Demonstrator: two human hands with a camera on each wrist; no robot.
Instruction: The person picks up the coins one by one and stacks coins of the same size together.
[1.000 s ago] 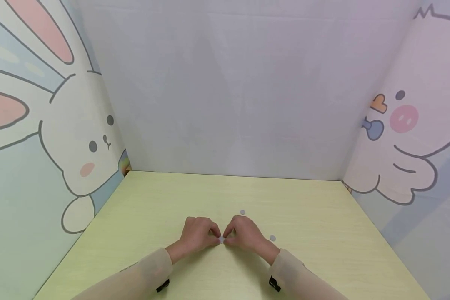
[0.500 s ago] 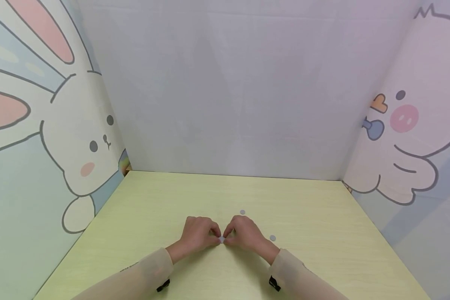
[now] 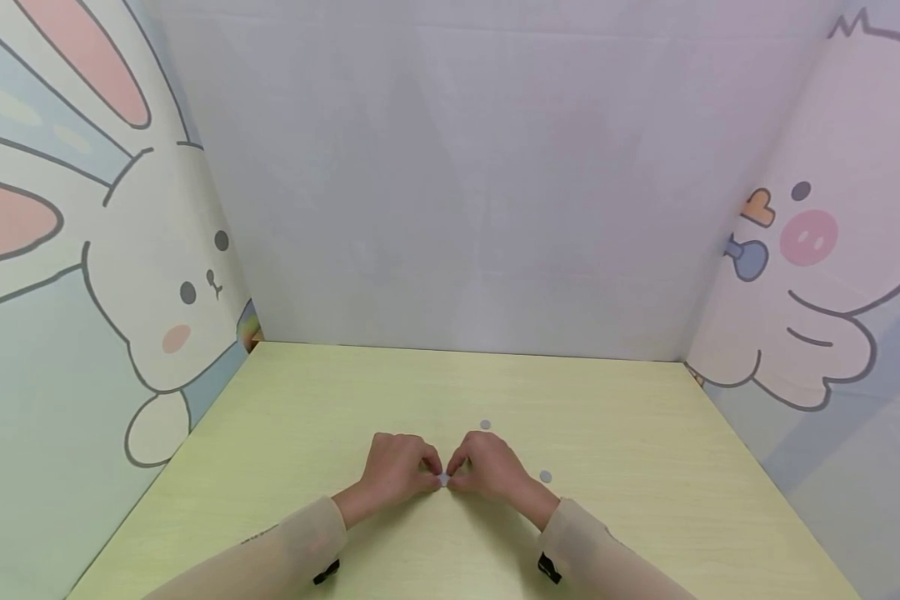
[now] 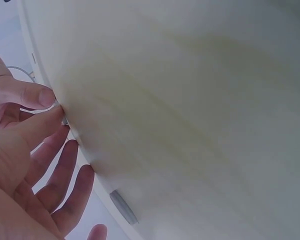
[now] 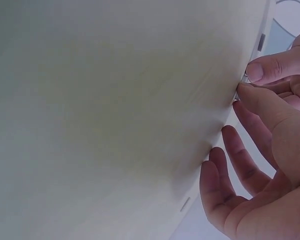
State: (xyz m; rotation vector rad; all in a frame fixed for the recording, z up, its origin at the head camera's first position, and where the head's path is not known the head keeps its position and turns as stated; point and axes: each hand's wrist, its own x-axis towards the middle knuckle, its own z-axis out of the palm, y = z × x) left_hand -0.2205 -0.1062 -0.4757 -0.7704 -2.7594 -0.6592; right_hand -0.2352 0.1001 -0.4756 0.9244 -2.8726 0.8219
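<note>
My left hand (image 3: 397, 468) and right hand (image 3: 491, 468) meet near the middle of the table, fingertips almost touching. Between them sits a small grey disc (image 3: 444, 480), coin-like, lying at the tabletop. Thumb and forefinger of each hand pinch it from opposite sides, covering most of it. In the left wrist view the left hand's other fingers (image 4: 76, 200) are spread and bent, tips at the surface. The right wrist view shows the right hand's fingers (image 5: 246, 172) bent in a similar way.
Two more grey discs lie flat on the pale yellow table (image 3: 307, 400): a far disc (image 3: 485, 425) beyond the right hand and a near disc (image 3: 546, 477) right of its wrist. A white curtain (image 3: 450, 208) hangs behind, with cartoon-printed sheets (image 3: 45, 375) at both sides.
</note>
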